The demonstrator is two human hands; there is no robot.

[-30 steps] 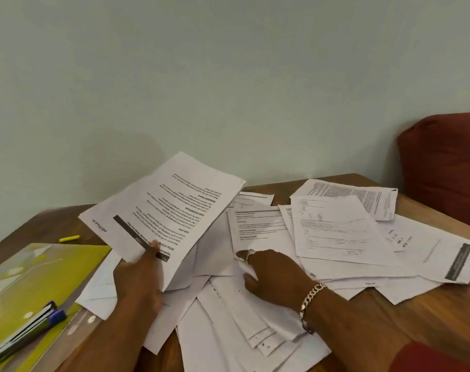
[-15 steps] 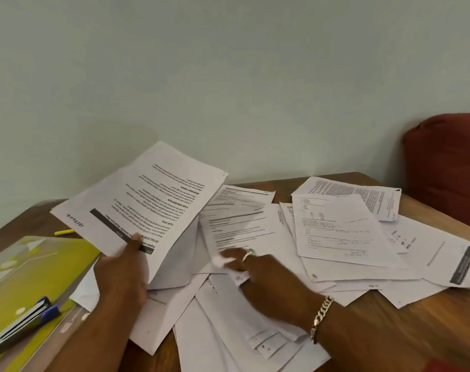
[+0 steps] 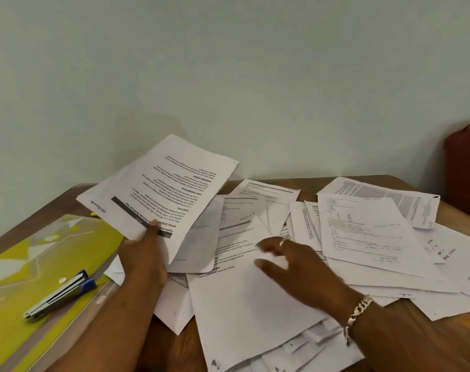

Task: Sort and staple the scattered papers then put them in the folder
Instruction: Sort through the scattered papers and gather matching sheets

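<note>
Wooden table [image 3: 405, 345], brown with visible grain, rounded corners at the far side. Behind it a plain wall [image 3: 228, 76], pale grey-green, unmarked. At the right edge a dark red cushion [image 3: 465, 167], partly cut off by the frame, sitting near the table's far right corner against the wall. Small yellow object [image 3: 94, 214] on the tabletop at the far left, mostly hidden; too little shows to tell what it is.

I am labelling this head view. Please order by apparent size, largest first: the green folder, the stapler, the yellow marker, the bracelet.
1. green folder, clearly largest, partly cut by the frame edge.
2. stapler.
3. bracelet; it is nearer the camera, so this rank is unsure.
4. yellow marker, mostly hidden behind the held papers.
</note>
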